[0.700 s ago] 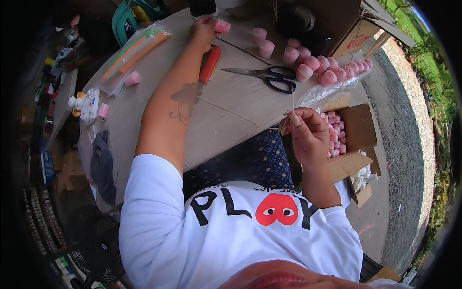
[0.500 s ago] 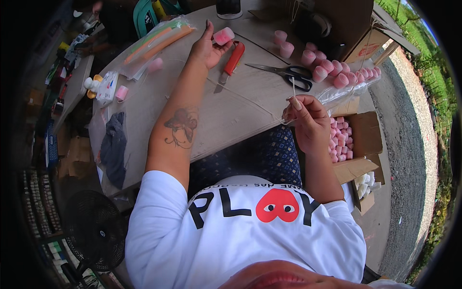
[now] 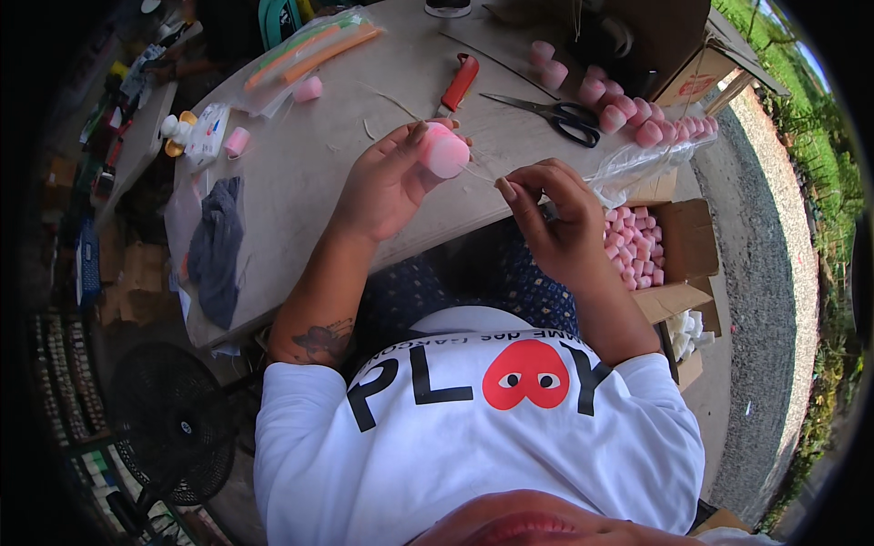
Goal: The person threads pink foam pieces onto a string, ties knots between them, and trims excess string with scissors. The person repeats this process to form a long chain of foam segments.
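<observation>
My left hand (image 3: 387, 182) holds a pink marshmallow (image 3: 444, 150) between thumb and fingers, just above the near part of the round table (image 3: 309, 200). A thin wooden stick (image 3: 482, 175) runs from the marshmallow toward my right hand (image 3: 551, 218), which pinches its other end. The two hands are close together in front of my chest. Several more pink marshmallows (image 3: 628, 114) lie in a row on the table's far right.
Black-handled scissors (image 3: 555, 114) and a red-handled knife (image 3: 458, 84) lie beyond my hands. A cardboard box of pink marshmallows (image 3: 637, 250) sits right of the table, a grey cloth (image 3: 218, 250) at its left edge, a plastic bag of sticks (image 3: 305, 45) far left, a black fan (image 3: 173, 428) below.
My left hand has come back from the far side of the table with a pink marshmallow and now meets the right hand, which still pinches the stick.
</observation>
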`<act>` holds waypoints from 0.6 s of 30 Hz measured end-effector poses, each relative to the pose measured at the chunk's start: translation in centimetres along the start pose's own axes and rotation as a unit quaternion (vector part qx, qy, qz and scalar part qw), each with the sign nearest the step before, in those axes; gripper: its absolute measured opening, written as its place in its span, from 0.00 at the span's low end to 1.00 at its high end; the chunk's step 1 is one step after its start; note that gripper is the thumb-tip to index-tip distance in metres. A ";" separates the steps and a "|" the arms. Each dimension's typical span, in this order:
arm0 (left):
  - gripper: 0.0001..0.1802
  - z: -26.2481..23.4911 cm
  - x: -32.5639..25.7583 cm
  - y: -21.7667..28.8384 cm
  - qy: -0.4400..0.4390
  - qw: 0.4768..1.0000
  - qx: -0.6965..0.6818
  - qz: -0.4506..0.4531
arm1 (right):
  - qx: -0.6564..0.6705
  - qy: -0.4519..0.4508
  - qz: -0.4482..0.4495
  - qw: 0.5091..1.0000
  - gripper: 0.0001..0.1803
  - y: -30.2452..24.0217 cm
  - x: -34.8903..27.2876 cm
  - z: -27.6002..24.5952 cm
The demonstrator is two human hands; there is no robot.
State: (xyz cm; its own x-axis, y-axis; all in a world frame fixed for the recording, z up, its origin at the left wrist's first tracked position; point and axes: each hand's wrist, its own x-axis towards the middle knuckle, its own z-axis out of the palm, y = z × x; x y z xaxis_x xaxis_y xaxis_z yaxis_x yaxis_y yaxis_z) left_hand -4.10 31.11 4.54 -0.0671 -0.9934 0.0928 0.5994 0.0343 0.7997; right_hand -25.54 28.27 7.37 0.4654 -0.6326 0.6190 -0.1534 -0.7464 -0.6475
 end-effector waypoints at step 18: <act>0.27 2.4 -1.3 -1.9 0.050 0.992 0.024 0.114 | -0.035 0.073 -0.009 0.997 0.08 -0.9 -0.5 1.9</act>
State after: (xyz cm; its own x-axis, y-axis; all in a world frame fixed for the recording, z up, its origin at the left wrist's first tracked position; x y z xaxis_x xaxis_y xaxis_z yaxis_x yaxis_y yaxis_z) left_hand -7.06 32.64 4.37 0.1478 -0.9648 0.2175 0.5504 0.2630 0.7924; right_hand -24.00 29.65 6.83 0.3378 -0.6378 0.6922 -0.2087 -0.7679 -0.6057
